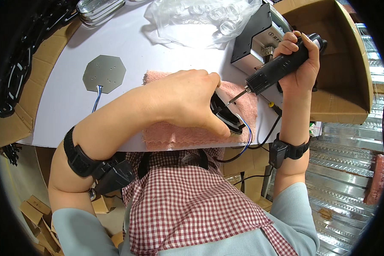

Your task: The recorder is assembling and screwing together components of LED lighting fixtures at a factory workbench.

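Head view, looking down on a white table (72, 111). At far left, strips of brown cardboard (21, 115) edge the table, with black parts lying on them near the rim of the picture. On the table's left part lies a flat grey eight-sided metal plate (104, 73) with a blue and white wire (97, 99) leading from its lower edge. Above it, at the top edge, sits a shiny metal part (99, 9). At top centre lies a clear plastic bag (196, 21) holding small clear rings. In the middle, a pink towel (175, 137) is spread near the table's front edge. The left hand (185, 100) rests on the towel, fingers curled together and pressed down on a round black part (226, 115), which lies on the towel's right half; blue and black wires trail from the part. To the right, the right hand (301, 64) is clamped around a black electric screwdriver (281, 66), tilted so that its bit points down-left and meets the black part. Behind the screwdriver stands a grey and black metal box (256, 38). At far right is an open cardboard box (345, 64).
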`<action>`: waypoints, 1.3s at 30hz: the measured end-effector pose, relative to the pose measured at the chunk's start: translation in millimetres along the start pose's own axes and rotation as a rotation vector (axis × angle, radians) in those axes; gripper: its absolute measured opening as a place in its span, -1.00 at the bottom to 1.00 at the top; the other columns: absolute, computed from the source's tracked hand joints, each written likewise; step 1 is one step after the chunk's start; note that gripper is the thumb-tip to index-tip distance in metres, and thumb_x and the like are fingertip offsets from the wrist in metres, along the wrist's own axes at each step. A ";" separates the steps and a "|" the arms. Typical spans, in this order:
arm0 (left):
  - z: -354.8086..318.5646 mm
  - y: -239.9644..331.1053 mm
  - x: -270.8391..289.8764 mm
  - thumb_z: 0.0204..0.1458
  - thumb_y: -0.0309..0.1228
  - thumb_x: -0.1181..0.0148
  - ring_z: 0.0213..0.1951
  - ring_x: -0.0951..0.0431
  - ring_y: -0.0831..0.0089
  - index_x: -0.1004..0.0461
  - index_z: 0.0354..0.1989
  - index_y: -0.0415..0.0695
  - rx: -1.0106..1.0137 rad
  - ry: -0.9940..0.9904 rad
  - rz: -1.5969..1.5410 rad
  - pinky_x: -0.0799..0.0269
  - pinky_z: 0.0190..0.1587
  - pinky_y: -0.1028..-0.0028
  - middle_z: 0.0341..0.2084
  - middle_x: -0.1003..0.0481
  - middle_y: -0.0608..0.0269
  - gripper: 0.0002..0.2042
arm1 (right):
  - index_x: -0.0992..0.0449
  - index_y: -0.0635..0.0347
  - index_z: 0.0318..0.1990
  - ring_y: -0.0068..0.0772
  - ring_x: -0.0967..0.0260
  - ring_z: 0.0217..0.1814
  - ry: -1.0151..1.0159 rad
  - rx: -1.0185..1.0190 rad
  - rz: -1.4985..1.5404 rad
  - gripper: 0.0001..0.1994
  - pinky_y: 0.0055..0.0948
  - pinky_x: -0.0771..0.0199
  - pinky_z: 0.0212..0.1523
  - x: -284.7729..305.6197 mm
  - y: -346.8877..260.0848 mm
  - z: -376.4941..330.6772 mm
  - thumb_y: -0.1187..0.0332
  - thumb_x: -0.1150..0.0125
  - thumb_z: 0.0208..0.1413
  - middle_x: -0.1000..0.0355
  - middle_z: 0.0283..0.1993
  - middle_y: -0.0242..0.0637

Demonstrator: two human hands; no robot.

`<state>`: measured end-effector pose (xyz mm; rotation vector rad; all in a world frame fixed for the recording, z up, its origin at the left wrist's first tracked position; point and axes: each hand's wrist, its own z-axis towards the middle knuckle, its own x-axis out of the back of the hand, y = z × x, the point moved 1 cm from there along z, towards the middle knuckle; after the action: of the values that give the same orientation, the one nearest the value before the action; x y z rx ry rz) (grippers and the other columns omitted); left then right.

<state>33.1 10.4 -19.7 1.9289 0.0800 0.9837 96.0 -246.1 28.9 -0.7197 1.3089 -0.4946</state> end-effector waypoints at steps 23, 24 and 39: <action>-21.6 -18.5 -54.1 -0.30 0.10 -0.54 0.12 -0.51 -0.03 -0.32 0.27 -0.30 -0.197 0.452 0.201 -0.17 0.34 -0.14 0.04 -0.50 -0.15 -0.02 | -0.34 0.10 0.00 -0.56 -0.30 -0.48 -0.168 0.277 -0.378 -0.78 -0.52 -0.36 -0.37 -54.3 18.8 -74.1 0.27 -0.13 0.31 -0.36 -0.32 -0.34; -27.6 -27.6 -64.3 -0.30 0.13 -0.53 0.14 -0.51 0.00 -0.27 0.32 -0.28 -0.223 0.530 0.207 -0.05 0.36 -0.27 0.06 -0.50 -0.14 0.03 | -0.31 0.06 -0.01 -0.55 -0.30 -0.53 -0.217 0.293 -0.475 -0.76 -0.51 -0.38 -0.42 -66.2 31.3 -85.2 0.24 -0.18 0.31 -0.37 -0.35 -0.35; -27.2 -31.9 -78.7 -0.33 0.20 -0.51 0.17 -0.45 -0.05 -0.17 0.37 -0.38 -0.342 0.628 0.298 -0.08 0.41 -0.12 0.07 -0.45 -0.19 0.16 | -0.25 0.11 -0.17 -0.55 -0.28 -0.64 -0.392 0.334 -0.835 -0.68 -0.53 -0.34 -0.61 -119.5 51.0 -110.1 0.28 -0.36 0.22 -0.35 -0.49 -0.39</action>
<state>-27.8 14.0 -84.8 1.2893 -0.0184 1.6611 -39.6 -149.2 63.7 -1.0045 0.4932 -1.1438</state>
